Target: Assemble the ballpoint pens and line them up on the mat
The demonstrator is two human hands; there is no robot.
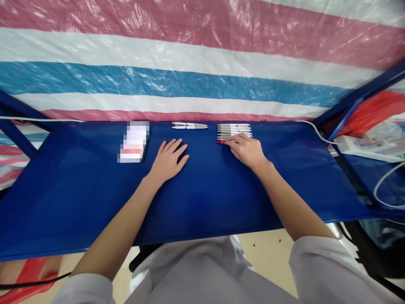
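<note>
My left hand [167,160] rests on the blue tabletop [196,194], palm down with its fingers spread and nothing in it. A few white and grey pens [191,126] lie sideways near the back edge, beyond that hand's fingertips. Farther right, several similar pens [233,125] form a neat row, side by side. My right hand [247,148] is at the near side of this row, its fingers closed on a pen with a red end [221,142]. The rest of that pen is hidden under my fingers.
A pixelated rectangular object [133,141] lies left of my left hand. Behind the table hangs a striped plastic sheet [202,55]. Blue frame bars [344,118] rise at both ends. A white power strip [370,147] with cables sits off to the right.
</note>
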